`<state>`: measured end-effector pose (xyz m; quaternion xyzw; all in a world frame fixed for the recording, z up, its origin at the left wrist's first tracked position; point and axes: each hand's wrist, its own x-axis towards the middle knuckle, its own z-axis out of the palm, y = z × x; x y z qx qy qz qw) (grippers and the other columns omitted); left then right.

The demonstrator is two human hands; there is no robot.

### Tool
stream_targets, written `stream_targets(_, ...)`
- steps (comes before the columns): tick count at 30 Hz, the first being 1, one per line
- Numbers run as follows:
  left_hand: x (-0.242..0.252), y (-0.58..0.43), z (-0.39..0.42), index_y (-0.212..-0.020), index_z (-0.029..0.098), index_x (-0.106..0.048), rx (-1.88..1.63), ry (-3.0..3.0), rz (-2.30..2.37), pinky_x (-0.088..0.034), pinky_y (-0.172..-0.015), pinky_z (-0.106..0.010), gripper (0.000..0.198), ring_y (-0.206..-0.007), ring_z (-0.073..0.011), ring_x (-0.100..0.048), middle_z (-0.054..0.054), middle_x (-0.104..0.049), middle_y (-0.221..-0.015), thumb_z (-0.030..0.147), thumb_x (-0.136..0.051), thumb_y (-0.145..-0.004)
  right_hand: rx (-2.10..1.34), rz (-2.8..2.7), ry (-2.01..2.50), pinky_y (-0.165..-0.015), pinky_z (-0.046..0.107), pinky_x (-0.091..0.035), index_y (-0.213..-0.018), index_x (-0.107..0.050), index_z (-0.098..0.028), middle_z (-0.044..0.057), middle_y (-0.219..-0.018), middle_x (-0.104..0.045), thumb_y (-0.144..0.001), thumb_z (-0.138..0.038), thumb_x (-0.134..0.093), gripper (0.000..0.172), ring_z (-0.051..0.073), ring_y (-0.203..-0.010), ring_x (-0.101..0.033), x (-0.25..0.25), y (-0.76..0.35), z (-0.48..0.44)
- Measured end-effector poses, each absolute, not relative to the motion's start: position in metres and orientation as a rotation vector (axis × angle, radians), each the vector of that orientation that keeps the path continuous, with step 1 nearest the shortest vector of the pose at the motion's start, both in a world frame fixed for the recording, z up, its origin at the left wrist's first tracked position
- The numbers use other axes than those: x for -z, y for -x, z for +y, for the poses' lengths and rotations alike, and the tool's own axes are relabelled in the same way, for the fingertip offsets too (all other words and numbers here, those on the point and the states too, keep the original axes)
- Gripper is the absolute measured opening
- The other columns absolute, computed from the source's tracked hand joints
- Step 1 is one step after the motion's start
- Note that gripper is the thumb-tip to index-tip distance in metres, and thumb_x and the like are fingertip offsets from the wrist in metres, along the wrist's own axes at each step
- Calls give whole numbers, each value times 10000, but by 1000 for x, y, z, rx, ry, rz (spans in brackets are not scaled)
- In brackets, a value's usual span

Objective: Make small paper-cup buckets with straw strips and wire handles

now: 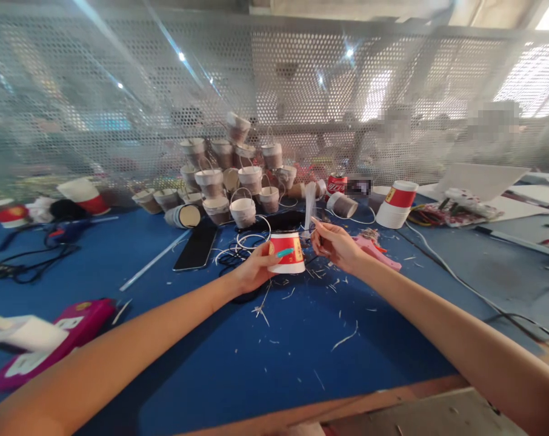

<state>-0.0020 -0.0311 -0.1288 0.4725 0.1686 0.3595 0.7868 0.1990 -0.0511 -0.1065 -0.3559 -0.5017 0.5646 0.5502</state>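
My left hand (258, 266) is closed around a red and white paper cup (288, 253), which is upside down above the blue table. A long turquoise nail lies across the cup's red band. To the right of the cup, my right hand (337, 243) is raised with thumb and fingers pinched together; what they hold is too small to make out. Just beyond those fingertips stands a translucent pale strip or bundle (309, 206); whether they touch it I cannot tell. Pink-handled scissors or pliers (378, 253) lie beside my right wrist.
Several small handled buckets (209, 181) are stacked at the back against a perforated metal screen (297, 79). A black phone (195, 248), white cord (251, 241) and thin scraps lie around. Stacked paper cups (396, 206) stand right; a purple power strip (81, 324) lies left.
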Motion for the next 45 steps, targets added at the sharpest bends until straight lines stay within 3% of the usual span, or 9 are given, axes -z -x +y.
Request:
stream_targets(9,131,5,-28,-1015,125,-638,-703,-981,342,-483,-723,-288,469,-770,-187,-657,-80,-709,-901,156,-765,-565,-1374,-1179,872,-370,214,-282,-539,-494,-183,-43,-444,-486,-646,-561,-708,447,68,-381,-423,112,-195,-51)
stream_targets(14,128,5,-30,-1069,118,-629,-713,-959,346,-485,-805,-329,527,-865,-222,-659,-92,-707,-948,165,-764,-561,-1302,-1074,943,-418,238,-412,-652,-519,-194,-22,-602,-553,-652,-564,-683,405,100,-482,-488,115,-197,-52)
stream_targets(18,129,5,-28,-1067,120,-636,-715,-918,375,-484,-858,-369,485,-916,-244,-656,-95,-708,-976,223,-753,-608,-1090,-1002,1022,-526,293,-494,-771,-515,-208,-4,-755,-583,-712,-550,-608,359,127,-597,-536,111,-209,-48)
stream_targets(20,130,6,-26,-1071,122,-636,-712,-906,367,-487,-864,-385,470,-920,-250,-656,-95,-707,-985,236,-742,-628,-976,-1127,986,-652,315,-511,-855,-545,-206,20,-877,-620,-740,-510,-594,329,141,-715,-577,108,-212,-49)
stream_targets(23,131,6,-25,-1063,116,-638,-716,-919,341,-499,-837,-369,441,-886,-234,-660,-94,-710,-955,228,-728,-646,-915,-1460,914,-856,346,-469,-981,-601,-190,63,-1069,-635,-753,-427,-611,329,172,-957,-587,105,-209,-57)
stream_targets(25,131,6,-26,-1055,111,-640,-726,-932,334,-503,-824,-358,420,-859,-218,-659,-92,-710,-939,224,-718,-659,-897,-1599,926,-892,370,-459,-1018,-622,-183,77,-1090,-645,-733,-390,-644,353,196,-1011,-585,106,-202,-64)
stream_targets(31,130,5,-27,-1098,130,-627,-747,-955,333,-499,-799,-326,436,-831,-197,-659,-83,-711,-953,209,-699,-676,-853,-1627,1024,-845,388,-506,-1019,-679,-176,84,-1047,-700,-776,-385,-597,330,229,-945,-651,118,-188,-67)
stream_targets(36,130,5,-26,-1101,130,-614,-744,-967,326,-513,-794,-315,442,-844,-193,-665,-78,-710,-962,197,-703,-673,-625,-1684,1103,-801,339,-513,-983,-707,-165,62,-988,-724,-794,-331,-582,281,217,-903,-664,118,-189,-68)
stream_targets(45,136,9,-19,-1100,104,-592,-804,-895,355,-485,-895,-434,416,-931,-263,-655,-115,-700,-1000,185,-662,-698,-499,-1666,1267,-634,268,-480,-870,-718,-136,55,-798,-729,-815,-330,-531,275,192,-727,-661,116,-196,-60)
